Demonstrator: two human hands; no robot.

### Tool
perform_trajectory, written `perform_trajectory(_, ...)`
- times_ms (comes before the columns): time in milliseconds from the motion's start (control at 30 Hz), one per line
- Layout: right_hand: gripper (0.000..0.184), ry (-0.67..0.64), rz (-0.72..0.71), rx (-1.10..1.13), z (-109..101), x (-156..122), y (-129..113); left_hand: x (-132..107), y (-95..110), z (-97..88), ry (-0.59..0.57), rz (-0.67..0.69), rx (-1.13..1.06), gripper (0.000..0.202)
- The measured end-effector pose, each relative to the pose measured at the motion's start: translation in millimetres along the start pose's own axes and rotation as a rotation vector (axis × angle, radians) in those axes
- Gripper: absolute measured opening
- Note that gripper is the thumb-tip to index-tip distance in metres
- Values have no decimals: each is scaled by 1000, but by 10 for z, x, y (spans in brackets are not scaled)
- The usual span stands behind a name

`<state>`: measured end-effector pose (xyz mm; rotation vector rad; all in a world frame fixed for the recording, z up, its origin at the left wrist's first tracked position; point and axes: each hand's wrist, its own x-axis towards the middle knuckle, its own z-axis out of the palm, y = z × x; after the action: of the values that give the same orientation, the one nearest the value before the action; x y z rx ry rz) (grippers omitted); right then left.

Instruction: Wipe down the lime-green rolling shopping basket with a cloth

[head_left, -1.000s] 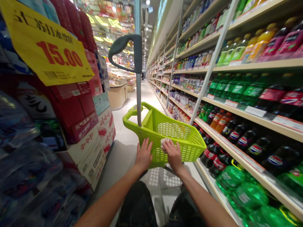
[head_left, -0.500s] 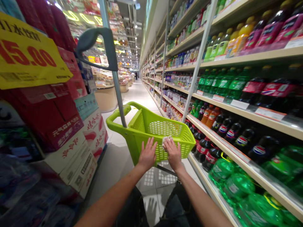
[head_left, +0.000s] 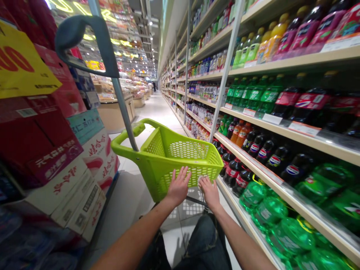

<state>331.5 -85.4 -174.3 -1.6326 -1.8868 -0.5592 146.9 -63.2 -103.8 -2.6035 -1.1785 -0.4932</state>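
A lime-green shopping cart basket (head_left: 153,167) with perforated walls stands in front of me, on a grey frame. Against its near side lies my left hand (head_left: 178,187), fingers stretched and holding nothing. Farther right, my right hand (head_left: 210,193) presses a small crumpled whitish cloth (head_left: 200,180) to the lower part of the perforated wall. Most of the cloth is hidden under the fingers. A grey pole (head_left: 123,108) with a dark grey hooked handle (head_left: 108,48) rises at the basket's left end.
Shelves (head_left: 253,116) of bottled drinks line the right side close to the basket. Stacked drink cartons (head_left: 67,180) and a yellow price sign (head_left: 25,63) stand on the left. The tiled aisle (head_left: 152,108) runs ahead past food displays.
My right hand has slid the cloth from near the basket's top rim down its side. My left hand has shifted slightly lower along the wall. The view has turned a little right.
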Motion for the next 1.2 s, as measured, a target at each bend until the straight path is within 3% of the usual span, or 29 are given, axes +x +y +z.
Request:
perform_trajectory(100, 31, 41, -1, -18, -84, -43, 95, 25, 27, 9, 3, 12, 1, 52)
perform_trajectory(233, 34, 175, 12, -47, -257, 168, 207, 98, 70, 11, 5, 16, 6, 54)
perform_trajectory(433, 37, -23, 39, -56, -167, -11, 375, 147, 139, 2, -17, 50, 11, 53)
perform_trajectory(600, 35, 135, 74, -96, -274, 77, 516, 163, 172, -7, -22, 38, 4, 54)
perform_trajectory(700, 38, 48, 133, -114, -277, 34, 608, 154, 151, -53, -9, 35, -1, 54)
perform_trajectory(800, 41, -12, 155, -113, -282, -71, 713, 102, -82, -185, 32, 1, 23, 53)
perform_trajectory(933, 40, 144, 250, -120, -365, 114, 835, -5, -703, -480, 137, -184, 130, 54)
perform_trajectory(1000, 38, 144, 295, -78, -347, 337, 764, -51, -979, -613, 129, -248, 182, 54)
perform_trajectory(1067, 38, 113, 292, -1, -264, 577, 506, -75, -1137, -700, 65, -258, 205, 54)
perform_trajectory(1200, 40, 40, 18, 167, -66, 967, -414, -66, -1123, -752, -6, -267, 208, 53)
